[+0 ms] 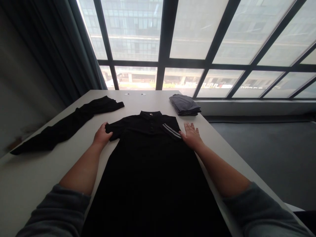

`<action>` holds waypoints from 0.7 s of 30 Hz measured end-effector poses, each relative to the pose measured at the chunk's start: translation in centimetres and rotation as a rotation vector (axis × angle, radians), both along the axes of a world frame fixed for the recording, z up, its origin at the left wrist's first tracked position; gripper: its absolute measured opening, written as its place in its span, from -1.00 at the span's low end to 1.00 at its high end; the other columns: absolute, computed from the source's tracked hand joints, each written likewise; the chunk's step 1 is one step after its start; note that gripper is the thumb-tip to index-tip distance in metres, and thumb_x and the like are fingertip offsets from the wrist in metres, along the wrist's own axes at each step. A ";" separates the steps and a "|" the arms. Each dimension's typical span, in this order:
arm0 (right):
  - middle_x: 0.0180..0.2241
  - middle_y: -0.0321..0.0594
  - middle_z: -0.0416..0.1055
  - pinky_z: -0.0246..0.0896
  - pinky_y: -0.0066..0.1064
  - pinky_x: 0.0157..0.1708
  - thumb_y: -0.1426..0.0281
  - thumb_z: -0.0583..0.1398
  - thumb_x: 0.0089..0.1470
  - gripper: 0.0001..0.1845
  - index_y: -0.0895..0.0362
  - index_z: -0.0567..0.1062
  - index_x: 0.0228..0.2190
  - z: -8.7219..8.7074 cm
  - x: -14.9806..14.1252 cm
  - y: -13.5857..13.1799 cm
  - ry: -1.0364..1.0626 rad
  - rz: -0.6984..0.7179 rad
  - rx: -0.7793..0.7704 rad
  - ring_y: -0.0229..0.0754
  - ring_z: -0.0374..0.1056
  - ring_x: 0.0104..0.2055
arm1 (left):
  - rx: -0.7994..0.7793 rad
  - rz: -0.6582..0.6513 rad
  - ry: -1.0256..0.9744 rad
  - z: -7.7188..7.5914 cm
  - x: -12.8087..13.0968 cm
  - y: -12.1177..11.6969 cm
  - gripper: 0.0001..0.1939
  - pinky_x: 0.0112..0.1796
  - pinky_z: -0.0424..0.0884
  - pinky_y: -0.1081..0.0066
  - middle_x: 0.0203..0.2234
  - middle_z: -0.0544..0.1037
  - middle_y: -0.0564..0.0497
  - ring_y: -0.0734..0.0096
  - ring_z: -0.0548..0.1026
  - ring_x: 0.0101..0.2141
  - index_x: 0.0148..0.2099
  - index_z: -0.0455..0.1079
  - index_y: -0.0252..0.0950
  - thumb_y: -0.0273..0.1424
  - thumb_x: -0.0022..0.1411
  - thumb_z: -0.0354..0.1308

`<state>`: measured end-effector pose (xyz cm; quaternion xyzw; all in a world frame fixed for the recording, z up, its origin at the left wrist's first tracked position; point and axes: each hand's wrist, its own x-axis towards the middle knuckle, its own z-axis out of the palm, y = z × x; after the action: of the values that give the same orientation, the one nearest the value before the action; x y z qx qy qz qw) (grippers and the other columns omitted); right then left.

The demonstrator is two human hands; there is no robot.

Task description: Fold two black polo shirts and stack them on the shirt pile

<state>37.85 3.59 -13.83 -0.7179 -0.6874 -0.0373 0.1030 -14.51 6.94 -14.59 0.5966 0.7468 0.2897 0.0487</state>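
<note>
A black, short-sleeved fabric polo shirt [153, 171] lies flat on the white, flat-topped table [27, 184]. The left hand [101, 135] pinches one sleeve [116, 128] between thumb and fingers; the right hand [192, 136] rests palm-down on the table, fingers slightly apart, thumb touching the striped sleeve [171, 131]. Both forearms [221, 168] reach forward over the table.

A dark curtain [61, 42] hangs beside a large dark-framed window [195, 33]. Two small fittings [143, 94] sit near the white table [134, 103]'s far edge, with grey floor [249, 151] to its right.
</note>
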 end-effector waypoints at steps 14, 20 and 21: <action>0.49 -0.23 -0.05 -0.09 0.17 0.47 0.06 0.12 0.33 -0.37 -0.09 0.36 0.35 0.1 1.1 -13.4 0.195 0.415 0.082 0.13 -0.29 0.56 | -0.054 0.006 0.147 3.6 2.6 0.9 -0.49 0.09 0.46 0.23 0.11 0.56 -0.24 0.04 0.53 0.12 0.27 0.38 -0.32 -0.29 0.31 0.11; 0.50 -0.27 -0.09 -0.05 0.10 0.48 0.15 0.15 0.33 -0.40 -0.05 0.38 0.33 1.2 1.5 -13.9 0.265 0.475 0.075 0.10 -0.35 0.57 | -0.004 -0.093 0.320 7.7 5.8 1.2 -0.40 0.12 0.45 0.12 0.30 0.33 -0.31 -0.09 0.49 0.15 0.36 0.30 -0.32 -0.33 0.30 0.13; 0.50 -0.26 -0.08 -0.06 0.10 0.48 0.16 0.16 0.32 -0.41 -0.05 0.39 0.33 1.2 1.6 -13.9 0.271 0.483 0.071 0.10 -0.34 0.57 | 0.001 -0.127 0.353 7.9 6.8 1.1 -0.39 0.11 0.45 0.11 0.33 0.28 -0.29 -0.10 0.49 0.15 0.38 0.28 -0.28 -0.34 0.31 0.12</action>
<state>39.43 -10.34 -12.61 -0.5276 -0.8169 0.0605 0.2249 -7.74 8.02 -6.66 0.6843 0.7044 0.1772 -0.0652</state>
